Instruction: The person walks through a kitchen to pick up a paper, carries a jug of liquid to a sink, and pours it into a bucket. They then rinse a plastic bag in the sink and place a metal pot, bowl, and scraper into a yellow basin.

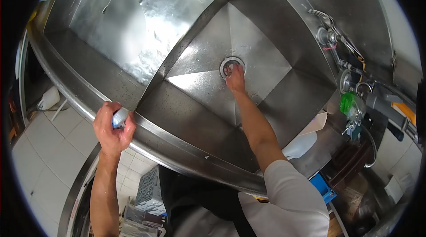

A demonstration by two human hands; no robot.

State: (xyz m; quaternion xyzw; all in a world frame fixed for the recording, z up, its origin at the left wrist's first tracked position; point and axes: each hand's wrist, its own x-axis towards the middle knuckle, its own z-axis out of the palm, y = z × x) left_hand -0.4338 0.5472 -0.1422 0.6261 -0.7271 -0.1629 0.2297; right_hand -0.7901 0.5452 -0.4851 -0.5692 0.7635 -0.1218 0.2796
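Observation:
My left hand (114, 129) rests at the sink's front rim, its fingers closed round a small rounded white-and-blue object (120, 117) whose kind I cannot make out. Inside the right-hand basin of the steel sink (199, 46), my right hand (235, 79) reaches down to the drain (233, 62). Its fingers are drawn together at the drain opening, where bits of pinkish-brown matter show. Whether they grip any of it is hidden. Wet metal gleams around both basins.
Left of the divider lies a second basin (88, 19) with its own drain. Taps (328, 36), a green-and-clear bottle (352, 105) and a white jug-like container (300, 146) line the right side. A grey crate (148, 190) and a blue bin (322, 188) stand below.

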